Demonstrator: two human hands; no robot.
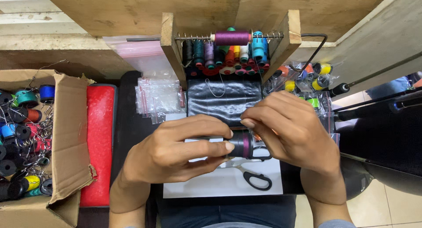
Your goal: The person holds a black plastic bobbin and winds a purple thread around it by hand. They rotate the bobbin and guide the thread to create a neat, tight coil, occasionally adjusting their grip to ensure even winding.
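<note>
While both hands pinch it above the scissors (257, 178), the purple spool (242, 144) lies sideways between left hand (169, 151) and right hand (292, 129).

A torn brown carton (66, 135) sits at the desk's left edge, holding spools. Small clear bags (158, 96) lie stacked left of the rack; more clear bags (307, 85) with spools lie on its right.
</note>
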